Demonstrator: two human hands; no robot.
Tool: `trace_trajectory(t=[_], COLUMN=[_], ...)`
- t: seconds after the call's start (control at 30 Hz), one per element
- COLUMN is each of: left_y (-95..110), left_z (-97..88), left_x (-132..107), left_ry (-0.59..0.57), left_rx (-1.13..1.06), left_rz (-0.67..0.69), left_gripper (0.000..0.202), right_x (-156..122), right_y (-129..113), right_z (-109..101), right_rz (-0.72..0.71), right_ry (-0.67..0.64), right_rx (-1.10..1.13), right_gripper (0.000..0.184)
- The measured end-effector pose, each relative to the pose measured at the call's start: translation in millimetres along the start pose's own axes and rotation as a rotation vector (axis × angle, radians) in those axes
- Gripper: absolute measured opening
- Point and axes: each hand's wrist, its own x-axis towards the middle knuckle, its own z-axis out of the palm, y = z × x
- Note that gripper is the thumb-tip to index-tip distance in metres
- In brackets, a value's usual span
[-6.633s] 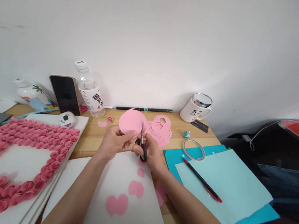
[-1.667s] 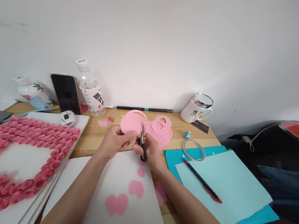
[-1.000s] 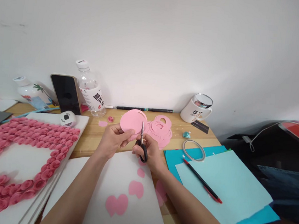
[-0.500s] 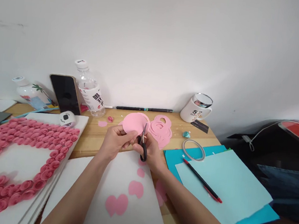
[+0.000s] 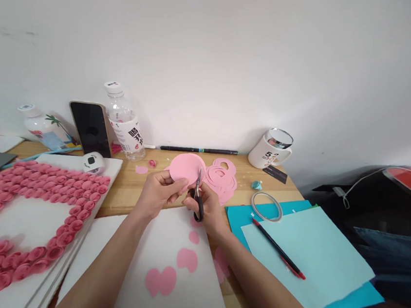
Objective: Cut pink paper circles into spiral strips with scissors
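Pinched at its lower left edge, a round piece of pink paper [image 5: 185, 166] is in my left hand [image 5: 159, 192]. My right hand [image 5: 209, 206] grips black-handled scissors [image 5: 198, 209], whose blades point up at the right edge of the pink paper. Just behind the scissors lies a pile of pink paper rings and offcuts [image 5: 221, 177]. Below my hands, a white board [image 5: 171, 236] carries several loose pink paper pieces [image 5: 161, 280]. My fingers partly hide the lower edge of the paper.
At left, rolled pink paper roses [image 5: 83, 195] cover part of a white board. A phone [image 5: 90, 129], a bottle [image 5: 125, 126] and a mug [image 5: 270, 148] stand by the wall. Blue paper sheets [image 5: 312, 253] with a pen [image 5: 278, 248] and a tape roll [image 5: 266, 207] lie right.
The scissors have turned slightly at the paper's right edge, and their handles sit a little further right. Both hands keep almost the same place.
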Motion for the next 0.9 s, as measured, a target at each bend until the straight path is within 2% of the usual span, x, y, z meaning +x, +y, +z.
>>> trace_trajectory(t=[0.57,0.73,0.9], left_y=[0.9,0.7,-0.3], left_z=[-1.5,0.7,5.5], left_x=[1.9,1.2,-1.9], left_ry=[0.035,0.018,0.025], left_rx=[-0.069,-0.124,-0.029], left_rz=[0.021,0.025,-0.003], left_gripper=[0.029,0.024,0.029], right_x=[-1.0,-1.8,-1.4], right_y=[0.6,4.3,7.7], right_z=[0.8,3.3,4.3], right_rz=[0.048,0.062,0.041], right_ry=[-0.003,0.005,-0.023], right_rx=[-0.012,-0.031,-0.037], right_gripper=[0.028,0.031,0.037])
